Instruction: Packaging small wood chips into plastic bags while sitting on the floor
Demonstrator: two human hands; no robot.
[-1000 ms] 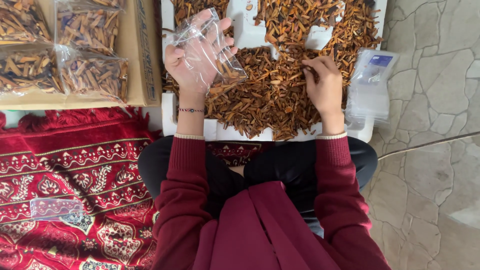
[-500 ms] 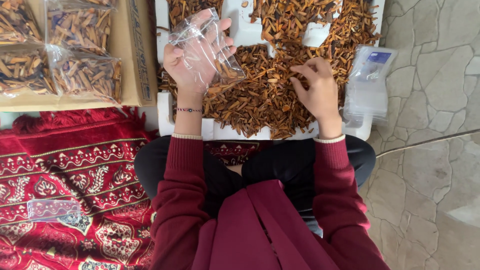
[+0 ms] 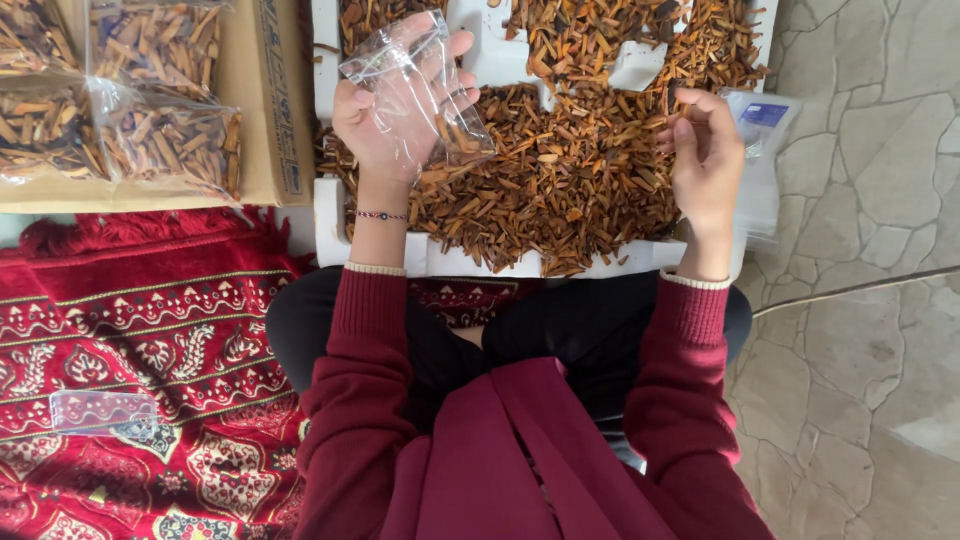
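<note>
In the head view, the left hand (image 3: 385, 115) is raised palm-up over the left part of the white foam tray (image 3: 330, 215), its fingers spread and curled around a clear plastic bag (image 3: 415, 90), thumb on one side and fingertips on the other; a few brown bark sticks (image 3: 560, 170) show inside the bag's lower end. The right hand (image 3: 705, 160) hovers above the tray's right edge, fingers (image 3: 685, 135) drawn together and bent inward as if pinching; whether any stick sits between them cannot be told. The heaped sticks cover most of the tray, right up to its near edge, which rests against the person's knees. Just past the right edge lies a stack of empty bags (image 3: 760, 150) on the stone floor, which is open farther right. Left of the tray, a cardboard box (image 3: 255, 110) carries filled bags (image 3: 165, 135); one flat empty bag (image 3: 100, 410) lies on the red rug (image 3: 150, 330).
</note>
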